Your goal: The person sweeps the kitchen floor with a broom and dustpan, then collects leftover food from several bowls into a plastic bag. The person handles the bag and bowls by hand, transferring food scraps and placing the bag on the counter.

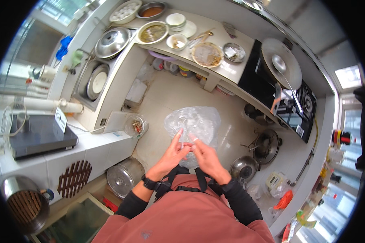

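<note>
A clear, puffed-out plastic bag [200,124] hangs in front of my body, above the floor. My left hand [172,155] grips a gathered strip of its film between thumb and fingers. Close beside it, my right hand [207,158] also has hold of the film, its thumb meeting the left fingertips. Part of the bag shows below the hands, near my waist. The crossing fingers hide the exact pinch points, and whether the strip is knotted I cannot tell.
Dishes and bowls of food stand on the far counter [231,66]. A wok [284,63] with a ladle sits on the right-hand stove. Pans [266,145] lie on the floor at right. A bin [137,126] and a lidded steel pot [124,177] stand at left.
</note>
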Demonstrator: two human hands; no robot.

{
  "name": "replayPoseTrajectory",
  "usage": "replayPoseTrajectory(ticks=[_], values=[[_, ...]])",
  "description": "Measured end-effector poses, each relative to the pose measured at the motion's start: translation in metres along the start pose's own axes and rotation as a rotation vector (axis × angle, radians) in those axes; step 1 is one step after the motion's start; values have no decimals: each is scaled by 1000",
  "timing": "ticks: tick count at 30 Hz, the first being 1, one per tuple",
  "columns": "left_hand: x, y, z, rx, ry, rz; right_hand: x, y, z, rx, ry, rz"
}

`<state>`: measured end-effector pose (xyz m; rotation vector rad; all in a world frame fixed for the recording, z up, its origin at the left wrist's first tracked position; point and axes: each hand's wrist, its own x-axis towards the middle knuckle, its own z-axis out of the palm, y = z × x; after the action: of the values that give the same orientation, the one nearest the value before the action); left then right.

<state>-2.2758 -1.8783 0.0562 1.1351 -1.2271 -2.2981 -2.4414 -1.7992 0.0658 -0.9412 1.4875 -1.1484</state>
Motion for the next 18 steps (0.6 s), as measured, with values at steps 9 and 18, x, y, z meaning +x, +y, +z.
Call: replayPoseTrajectory(ticks=[9,18], values=[[36,-5,-35,-537,324,117,-10,19,-31,55,406,335],[13,53,4,-896,-93,4,12,44,14,1170,-370,693]])
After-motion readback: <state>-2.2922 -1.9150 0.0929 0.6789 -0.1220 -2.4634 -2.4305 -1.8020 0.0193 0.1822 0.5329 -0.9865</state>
